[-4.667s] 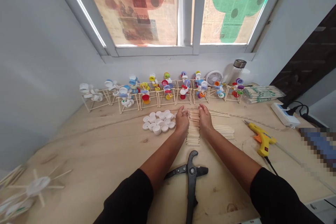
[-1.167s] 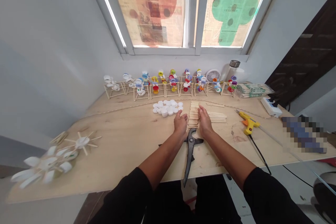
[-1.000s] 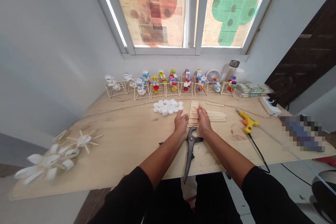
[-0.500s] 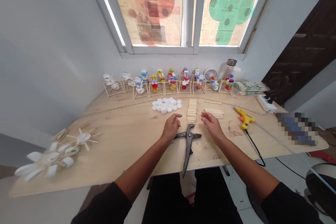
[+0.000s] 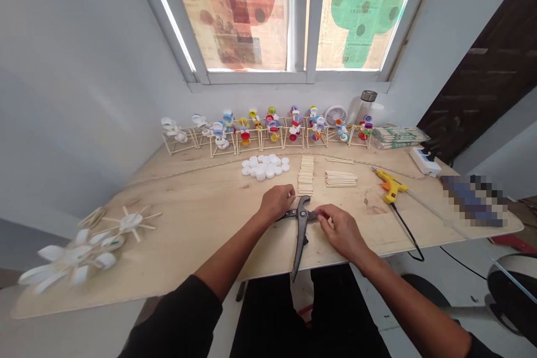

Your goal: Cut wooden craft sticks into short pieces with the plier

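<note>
- The black metal shears [image 5: 301, 235] lie on the plywood table [image 5: 201, 218] at lower centre of the frame, long axis pointing nearly straight at the person, long end reaching the table's near edge, short arms crossing sideways at the pivot.
- The left hand [image 5: 277, 204] sits curled against the left short arm; whether it truly grips is hard to tell from this view.
- The right hand [image 5: 339, 232] lies closer to the pivot, its fingers [image 5: 324, 213] pinched together on the right short arm.
- Just above the hands: stacked wooden sticks [image 5: 306, 175] and white bottle caps [image 5: 264, 166]. Right of centre: a yellow glue gun [image 5: 389, 184].
</note>
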A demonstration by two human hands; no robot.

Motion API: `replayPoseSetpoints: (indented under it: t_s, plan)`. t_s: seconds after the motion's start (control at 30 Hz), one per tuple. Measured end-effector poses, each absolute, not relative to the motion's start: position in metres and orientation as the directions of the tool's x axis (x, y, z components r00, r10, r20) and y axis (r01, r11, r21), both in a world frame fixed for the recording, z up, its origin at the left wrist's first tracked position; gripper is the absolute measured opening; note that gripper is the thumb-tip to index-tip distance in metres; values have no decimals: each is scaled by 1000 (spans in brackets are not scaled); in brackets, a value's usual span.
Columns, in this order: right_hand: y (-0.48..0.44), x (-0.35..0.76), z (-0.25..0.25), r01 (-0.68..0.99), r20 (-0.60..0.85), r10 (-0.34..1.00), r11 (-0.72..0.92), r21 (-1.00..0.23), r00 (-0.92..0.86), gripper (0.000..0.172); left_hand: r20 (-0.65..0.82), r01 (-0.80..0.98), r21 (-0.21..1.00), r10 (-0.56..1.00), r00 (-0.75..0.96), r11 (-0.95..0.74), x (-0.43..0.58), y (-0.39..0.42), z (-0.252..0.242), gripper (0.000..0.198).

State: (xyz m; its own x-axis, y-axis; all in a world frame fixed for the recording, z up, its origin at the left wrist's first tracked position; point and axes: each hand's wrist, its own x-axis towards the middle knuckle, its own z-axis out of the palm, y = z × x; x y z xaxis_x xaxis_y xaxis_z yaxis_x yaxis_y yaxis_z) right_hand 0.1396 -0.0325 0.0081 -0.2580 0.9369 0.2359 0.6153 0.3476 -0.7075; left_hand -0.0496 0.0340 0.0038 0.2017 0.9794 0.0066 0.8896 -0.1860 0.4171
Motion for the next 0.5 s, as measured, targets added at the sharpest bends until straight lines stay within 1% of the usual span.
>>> replayPoseSetpoints:
  t_s: [0.1,0.23,0.5]
  plan:
    - [-52,139,8,624,219,934,352,-697,-282,20,-3,905,368,973,231,-214,-42,43,-1,11]
    - [-69,138,4,616,192,939,332,-715,-284,21,-16,915,331,968,250,-231,-35,49,-7,11]
    - [-85,136,-3,555,125,954,261,-790,-271,20,10,925,312,974,226,-218,-31,49,-9,12]
